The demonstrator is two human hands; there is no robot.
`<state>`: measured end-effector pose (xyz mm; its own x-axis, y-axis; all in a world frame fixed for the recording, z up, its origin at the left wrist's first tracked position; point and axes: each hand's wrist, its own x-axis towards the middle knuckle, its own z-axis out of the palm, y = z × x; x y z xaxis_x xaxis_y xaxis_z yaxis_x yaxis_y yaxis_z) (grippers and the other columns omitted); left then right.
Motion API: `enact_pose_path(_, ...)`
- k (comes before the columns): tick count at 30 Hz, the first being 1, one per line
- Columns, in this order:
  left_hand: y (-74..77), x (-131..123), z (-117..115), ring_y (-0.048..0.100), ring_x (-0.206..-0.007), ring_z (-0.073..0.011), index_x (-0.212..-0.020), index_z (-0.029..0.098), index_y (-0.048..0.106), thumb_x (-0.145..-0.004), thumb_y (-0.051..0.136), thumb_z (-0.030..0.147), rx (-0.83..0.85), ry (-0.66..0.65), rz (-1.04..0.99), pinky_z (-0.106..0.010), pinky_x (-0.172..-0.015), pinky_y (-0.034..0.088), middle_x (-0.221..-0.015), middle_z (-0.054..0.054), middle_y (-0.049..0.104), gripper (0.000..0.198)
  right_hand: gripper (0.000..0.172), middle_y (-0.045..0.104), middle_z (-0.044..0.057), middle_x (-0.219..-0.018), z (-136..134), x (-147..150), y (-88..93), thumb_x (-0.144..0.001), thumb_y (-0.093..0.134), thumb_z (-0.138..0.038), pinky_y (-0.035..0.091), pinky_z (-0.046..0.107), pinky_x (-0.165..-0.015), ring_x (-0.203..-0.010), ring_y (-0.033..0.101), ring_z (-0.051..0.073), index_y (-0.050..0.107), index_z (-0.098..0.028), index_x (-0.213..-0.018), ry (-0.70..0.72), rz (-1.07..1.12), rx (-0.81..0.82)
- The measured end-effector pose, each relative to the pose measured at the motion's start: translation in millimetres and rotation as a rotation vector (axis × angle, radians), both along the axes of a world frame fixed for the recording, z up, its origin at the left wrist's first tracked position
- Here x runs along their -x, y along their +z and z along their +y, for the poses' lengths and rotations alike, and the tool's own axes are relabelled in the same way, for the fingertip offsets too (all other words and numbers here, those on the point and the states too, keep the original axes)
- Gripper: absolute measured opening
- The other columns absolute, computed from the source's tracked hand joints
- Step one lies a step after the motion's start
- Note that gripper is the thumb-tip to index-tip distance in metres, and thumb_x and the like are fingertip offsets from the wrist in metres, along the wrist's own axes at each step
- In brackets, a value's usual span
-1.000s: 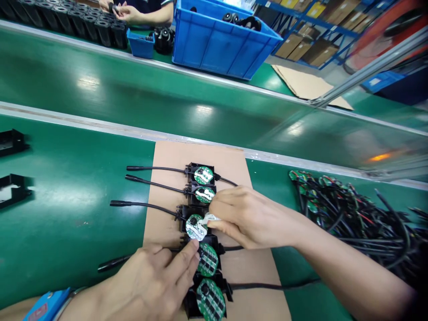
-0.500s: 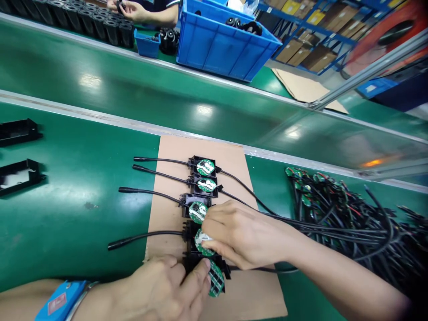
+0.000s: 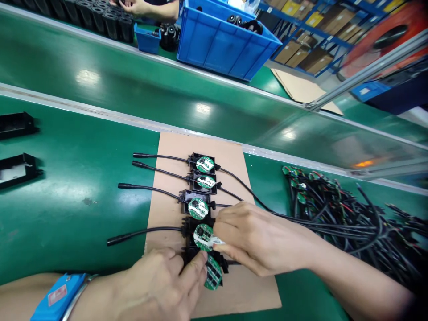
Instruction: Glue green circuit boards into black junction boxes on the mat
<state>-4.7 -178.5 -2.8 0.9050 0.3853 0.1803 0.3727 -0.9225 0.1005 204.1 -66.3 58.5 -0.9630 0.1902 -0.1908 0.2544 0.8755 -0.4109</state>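
Note:
Five round green circuit boards lie in a column over black plastic housings; in this column the upper boards carry white patches, such as the third board (image 3: pixel 198 208). My left hand (image 3: pixel 163 283) has its fingers closed at the left edge of the lowest circuit board (image 3: pixel 214 273), its thumb hidden. My right hand (image 3: pixel 264 236) pinches a small white piece (image 3: pixel 217 240) at the right edge of the fourth circuit board (image 3: pixel 202 236). Black plug-ended cables (image 3: pixel 147 230) run left from the upper housings. The housing (image 3: pixel 189 255) under the lowest board is mostly covered by my left hand.
Cardboard (image 3: pixel 230 147) lies beneath the row. At right is a heap of cables with boards (image 3: pixel 327 196). Two black housings (image 3: pixel 16 169) sit at left. Beyond the rail (image 3: pixel 110 117), a blue bin (image 3: pixel 224 44) and a co-worker's hand (image 3: pixel 135 8) appear.
My right hand has shifted slightly right, uncovering more of the third and fourth boards and the white piece. My left hand stays at the lowest board. The view has shifted slightly.

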Motion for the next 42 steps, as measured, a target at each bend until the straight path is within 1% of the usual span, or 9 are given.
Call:
enact_pose_path(9, -1.4, -0.2, 2.6, 0.070, -0.077, -0.0233, -0.127, 0.003, 0.054, -0.089, 0.037, 0.008, 0.041, -0.017, 0.036, -0.030, -0.049, 0.055, -0.131, -0.023, 0.053, 0.042, 0.025, 0.045, 0.000, -0.064, 2.3, -8.7, 3.7, -0.097, 0.035, -0.026, 0.030, 0.028, -0.055, -0.059, 0.038, 0.014, 0.043, -0.019, -0.074, -0.021, 0.011, -0.025)
enact_pose_path(16, 2.7, -0.1, 4.3, 0.069, -0.080, -0.0221, -0.124, 0.004, 0.056, -0.088, 0.042, 0.009, 0.049, -0.038, 0.029, -0.029, -0.052, 0.054, -0.130, -0.022, 0.055, 0.039, 0.024, 0.045, 0.000, -0.064, 9.6, -2.4, -4.0, -0.096, 0.037, -0.027, 0.032, 0.028, -0.058, -0.060, 0.038, 0.014, 0.045, -0.018, -0.075, -0.009, 0.024, -0.023)
enact_pose_path(22, -0.9, -0.2, 4.7, 0.069, -0.084, -0.0225, -0.122, 0.005, 0.058, -0.087, 0.048, 0.011, 0.050, -0.015, -0.010, -0.028, -0.053, 0.053, -0.129, -0.021, 0.057, 0.037, 0.025, 0.048, 0.001, -0.065, 13.1, 3.8, -7.1, -0.096, 0.036, -0.026, 0.031, 0.028, -0.058, -0.060, 0.038, 0.014, 0.046, -0.018, -0.075, 0.011, 0.035, -0.069)
enact_pose_path(26, -1.3, 0.1, 4.7, 0.069, -0.075, -0.0224, -0.125, 0.006, 0.056, -0.087, 0.048, 0.014, 0.053, -0.004, 0.001, -0.030, -0.050, 0.053, -0.131, -0.021, 0.055, 0.040, 0.024, 0.048, 0.001, -0.066, 12.1, -2.8, -2.9, -0.096, 0.039, -0.027, 0.030, 0.028, -0.058, -0.061, 0.039, 0.014, 0.047, -0.018, -0.076, -0.053, 0.033, -0.048)
enact_pose_path(30, 0.1, 1.8, 3.1, 0.067, -0.067, -0.0215, -0.120, 0.006, 0.059, -0.084, 0.050, 0.014, 0.066, 0.037, -0.085, -0.032, -0.049, 0.054, -0.125, -0.018, 0.061, 0.038, 0.022, 0.049, 0.000, -0.067, 3.0, -16.2, 5.5, -0.096, 0.041, -0.027, 0.031, 0.026, -0.058, -0.062, 0.043, 0.013, 0.049, -0.017, -0.078, -0.211, 0.122, 0.075)
enact_pose_path(33, 1.6, 2.5, 4.6, 0.067, -0.069, -0.0195, -0.109, 0.012, 0.064, -0.084, 0.049, 0.014, 0.175, 0.187, -0.344, -0.032, -0.057, 0.056, -0.111, -0.009, 0.070, 0.028, 0.017, 0.052, 0.000, -0.068, -9.8, -28.5, 6.2, -0.096, 0.043, -0.026, 0.032, 0.025, -0.059, -0.061, 0.044, 0.012, 0.053, -0.017, -0.085, -0.342, 0.234, 0.139)
enact_pose_path(36, 10.4, -0.1, 14.4, 0.068, -0.080, -0.0160, -0.103, 0.019, 0.064, -0.087, 0.050, 0.015, 0.357, 0.347, -0.559, -0.029, -0.069, 0.056, -0.102, -0.001, 0.072, 0.022, 0.015, 0.054, 0.000, -0.072, -24.2, -37.4, -0.3, -0.096, 0.042, -0.025, 0.034, 0.024, -0.060, -0.063, 0.046, 0.011, 0.053, -0.017, -0.088, -0.436, 0.304, 0.179)
enact_pose_path(39, 28.1, -8.4, 30.1, 0.067, -0.088, -0.0149, -0.109, 0.024, 0.061, -0.086, 0.055, 0.017, 0.587, 0.438, -0.605, -0.028, -0.077, 0.053, -0.100, 0.003, 0.071, 0.025, 0.017, 0.052, 0.000, -0.071, -35.6, -38.5, -7.1, -0.096, 0.042, -0.026, 0.034, 0.024, -0.060, -0.063, 0.045, 0.011, 0.050, -0.017, -0.084, -0.453, 0.333, 0.174)
enact_pose_path(42, 43.3, -19.7, 42.9, 0.066, -0.091, -0.0169, -0.114, 0.024, 0.057, -0.083, 0.060, 0.017, 0.772, 0.415, -0.546, -0.031, -0.082, 0.051, -0.096, 0.003, 0.072, 0.032, 0.020, 0.050, 0.000, -0.069, -42.5, -34.6, -8.0, -0.096, 0.040, -0.029, 0.033, 0.025, -0.059, -0.062, 0.044, 0.012, 0.047, -0.018, -0.080, -0.439, 0.330, 0.116)
